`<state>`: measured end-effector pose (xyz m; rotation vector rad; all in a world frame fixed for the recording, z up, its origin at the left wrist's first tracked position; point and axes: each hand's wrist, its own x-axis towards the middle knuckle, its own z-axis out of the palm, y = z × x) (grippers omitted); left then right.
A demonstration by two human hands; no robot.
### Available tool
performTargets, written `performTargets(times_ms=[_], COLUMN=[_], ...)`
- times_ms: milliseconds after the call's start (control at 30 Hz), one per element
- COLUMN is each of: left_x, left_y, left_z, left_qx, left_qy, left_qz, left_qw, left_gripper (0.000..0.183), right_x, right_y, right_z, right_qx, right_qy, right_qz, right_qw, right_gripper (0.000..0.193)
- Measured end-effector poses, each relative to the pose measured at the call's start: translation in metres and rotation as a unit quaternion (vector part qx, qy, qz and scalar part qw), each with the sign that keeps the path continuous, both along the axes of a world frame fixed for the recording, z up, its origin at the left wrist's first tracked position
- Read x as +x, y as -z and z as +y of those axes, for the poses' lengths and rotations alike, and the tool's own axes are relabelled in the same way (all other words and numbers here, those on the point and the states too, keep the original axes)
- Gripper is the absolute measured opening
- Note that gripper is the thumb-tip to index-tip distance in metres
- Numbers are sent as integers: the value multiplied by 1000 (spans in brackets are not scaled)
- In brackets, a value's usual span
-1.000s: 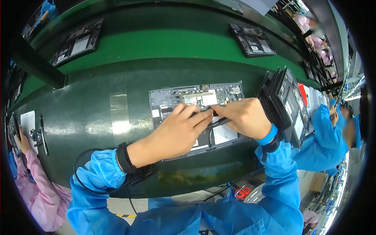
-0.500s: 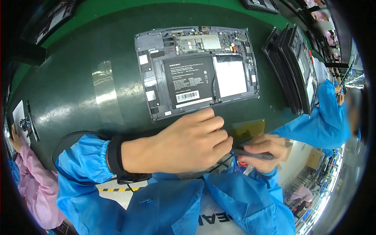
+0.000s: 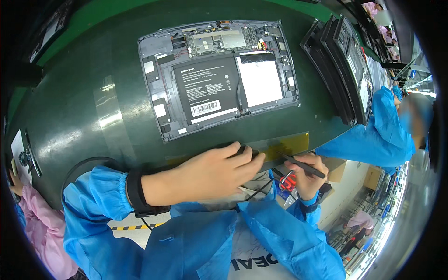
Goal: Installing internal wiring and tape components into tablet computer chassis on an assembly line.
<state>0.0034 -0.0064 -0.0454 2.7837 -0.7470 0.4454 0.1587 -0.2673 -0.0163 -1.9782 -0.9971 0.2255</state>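
Note:
My right hand (image 3: 309, 177) is closed on black tweezers (image 3: 305, 167). Their narrow tips reach over an amber film (image 3: 296, 142) on a clear strip lying along the near table edge. Across the same strip rests my left hand (image 3: 210, 171), its fingers stretched and slightly apart, fingertips down on it and short of the tweezer tips. Beyond both hands lies an opened tablet (image 3: 165, 125), its inside facing up. It shows a black battery (image 3: 205, 86), a white panel (image 3: 260, 84) beside it and a circuit board (image 3: 219, 41) along the far side.
Several tablet housings (image 3: 345, 70) lean in a stack at the right. A coworker's blue sleeve (image 3: 364, 144) reaches in there; a pink sleeve (image 3: 44, 217) is at the far left. Clear tape (image 3: 112, 112) crosses the green table (image 3: 70, 107). A red-handled tool (image 3: 288, 182) is below the table edge.
My left hand has come down and left from the tweezers onto the strip. The tweezers, still in my right hand, now point over the amber film. The view has shifted a little.

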Motion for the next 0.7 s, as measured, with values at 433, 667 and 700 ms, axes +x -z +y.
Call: performTargets(times_ms=[433,667,700], left_x=[0,1,2], left_y=[-1,0,-1], left_z=[1,5,7], left_qx=[-26,-38,-30], left_qy=[-8,-13,-6], left_qz=[68,66,61], left_qw=[997,997,998], left_gripper=[67,66,65], right_x=[-11,-4,-1], right_y=[-22,-24,-22], right_z=[36,26,20], right_qx=[-74,5,27], right_qy=[-96,-97,-77], right_qz=[-135,-112,-76], right_qw=[983,989,994], right_gripper=[33,29,27])
